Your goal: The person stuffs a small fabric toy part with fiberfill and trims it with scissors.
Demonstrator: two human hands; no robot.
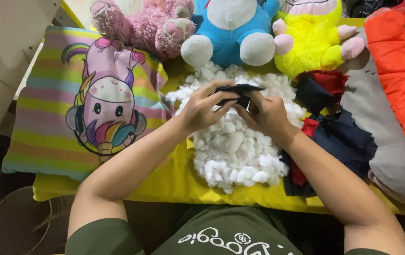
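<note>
- While both hands meet over a heap of white stuffing (233,151), they share one small piece of dark cloth (238,89).
- Left hand (205,107): fingers curled closed, pinching the near-left edge of the dark cloth.
- Right hand (264,113): fingers also closed on the cloth's right part, touching the left hand's fingertips.
- Beneath both hands the stuffing lies on a yellow sheet (174,182).
- Left of the left hand lies a striped pillow with a cartoon unicorn (89,101).
- Beyond the hands sit three plush toys: a pink one (141,23), a blue one (233,30) and a yellow one (313,40).
- Right of the right hand lie dark blue and red fabric scraps (339,132), and further right an orange cloth (403,71).
</note>
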